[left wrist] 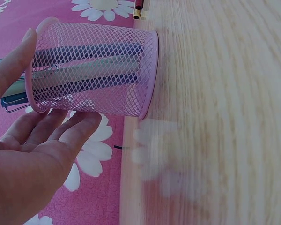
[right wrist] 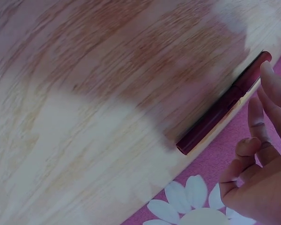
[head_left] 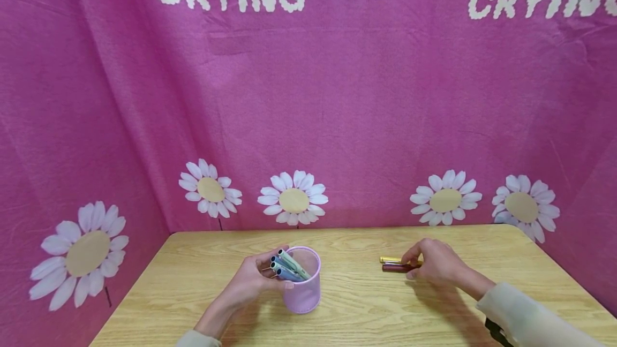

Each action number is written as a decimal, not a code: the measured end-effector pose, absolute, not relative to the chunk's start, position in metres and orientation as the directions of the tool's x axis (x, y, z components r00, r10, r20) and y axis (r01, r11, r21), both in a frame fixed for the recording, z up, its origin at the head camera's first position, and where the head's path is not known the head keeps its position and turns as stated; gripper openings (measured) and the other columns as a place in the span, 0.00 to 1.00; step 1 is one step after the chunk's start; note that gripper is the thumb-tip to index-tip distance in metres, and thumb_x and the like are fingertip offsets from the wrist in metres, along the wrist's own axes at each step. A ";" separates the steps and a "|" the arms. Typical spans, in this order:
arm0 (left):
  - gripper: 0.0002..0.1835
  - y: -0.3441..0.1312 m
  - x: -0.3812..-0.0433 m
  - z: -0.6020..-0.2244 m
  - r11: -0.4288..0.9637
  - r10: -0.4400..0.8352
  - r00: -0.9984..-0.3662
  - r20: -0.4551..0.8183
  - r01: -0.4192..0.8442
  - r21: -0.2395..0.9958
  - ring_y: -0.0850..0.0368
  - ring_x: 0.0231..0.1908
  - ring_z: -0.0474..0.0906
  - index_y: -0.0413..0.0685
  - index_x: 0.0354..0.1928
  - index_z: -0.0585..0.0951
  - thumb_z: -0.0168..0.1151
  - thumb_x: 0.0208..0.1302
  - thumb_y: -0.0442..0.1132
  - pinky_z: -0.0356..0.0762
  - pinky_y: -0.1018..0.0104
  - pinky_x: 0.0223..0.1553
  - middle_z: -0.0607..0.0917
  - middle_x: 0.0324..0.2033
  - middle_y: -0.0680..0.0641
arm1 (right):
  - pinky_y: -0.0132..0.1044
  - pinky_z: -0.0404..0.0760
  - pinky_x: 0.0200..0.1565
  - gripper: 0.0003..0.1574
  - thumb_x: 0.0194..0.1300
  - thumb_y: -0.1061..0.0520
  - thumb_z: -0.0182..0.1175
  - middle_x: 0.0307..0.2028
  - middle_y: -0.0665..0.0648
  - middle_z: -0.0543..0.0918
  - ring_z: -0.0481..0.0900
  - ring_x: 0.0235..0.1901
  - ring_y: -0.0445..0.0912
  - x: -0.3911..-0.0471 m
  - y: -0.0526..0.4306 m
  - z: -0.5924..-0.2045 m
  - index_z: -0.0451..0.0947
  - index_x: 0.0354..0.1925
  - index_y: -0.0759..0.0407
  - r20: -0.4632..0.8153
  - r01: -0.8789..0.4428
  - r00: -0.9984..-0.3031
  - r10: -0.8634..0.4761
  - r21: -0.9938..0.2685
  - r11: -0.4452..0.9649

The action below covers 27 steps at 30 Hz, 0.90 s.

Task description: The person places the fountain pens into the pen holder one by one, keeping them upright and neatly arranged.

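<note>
My left hand (head_left: 250,281) holds a pink mesh pen cup (head_left: 306,298), thumb at the rim and fingers along the far side. Several pens (head_left: 295,268) with pale green and bluish barrels lean inside it, tops sticking out toward the hand. Over on the right, my right hand (head_left: 436,264) pinches a dark red pen (head_left: 394,268) and a yellow pen (head_left: 388,259), which lie side by side on the table. The right wrist view shows the thumb on one end of the dark red pen (right wrist: 213,119); the yellow one is mostly hidden behind it.
Both hands work over a light wood-grain table (head_left: 352,304). Behind its far edge hangs a pink cloth (head_left: 356,122) printed with white daisies and lettering; the cloth also runs along the left and right sides.
</note>
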<state>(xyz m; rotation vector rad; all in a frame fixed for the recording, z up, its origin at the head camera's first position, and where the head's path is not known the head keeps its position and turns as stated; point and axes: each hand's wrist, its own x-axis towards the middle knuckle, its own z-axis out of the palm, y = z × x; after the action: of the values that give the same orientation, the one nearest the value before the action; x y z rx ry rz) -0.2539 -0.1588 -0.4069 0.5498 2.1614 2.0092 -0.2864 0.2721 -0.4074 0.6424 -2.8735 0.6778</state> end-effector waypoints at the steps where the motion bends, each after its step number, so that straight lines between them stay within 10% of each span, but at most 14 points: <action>1: 0.43 -0.159 -0.254 -0.407 0.043 0.354 -0.924 0.143 0.169 0.985 0.42 0.62 0.80 0.26 0.72 0.71 0.80 0.53 0.25 0.83 0.59 0.58 0.73 0.71 0.30 | 0.44 0.77 0.36 0.16 0.47 0.58 0.84 0.30 0.42 0.85 0.79 0.36 0.44 -0.286 0.272 -0.407 0.93 0.37 0.50 0.206 -0.427 -0.904 -0.374 -0.400 0.811; 27: 0.44 -0.159 -0.252 -0.405 0.043 0.341 -0.933 0.118 0.141 0.989 0.45 0.59 0.81 0.29 0.73 0.71 0.80 0.53 0.25 0.81 0.60 0.60 0.76 0.69 0.32 | 0.45 0.78 0.36 0.14 0.48 0.57 0.85 0.32 0.43 0.86 0.79 0.35 0.43 -0.288 0.276 -0.414 0.92 0.35 0.49 0.216 -0.473 -0.881 -0.421 -0.409 0.781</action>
<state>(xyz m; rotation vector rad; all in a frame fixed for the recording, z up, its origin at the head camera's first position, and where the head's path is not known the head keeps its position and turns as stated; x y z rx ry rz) -0.2521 -0.1588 -0.4054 0.5030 2.1559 2.0140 -0.2884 0.2756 -0.4140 0.7193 -2.8571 0.7012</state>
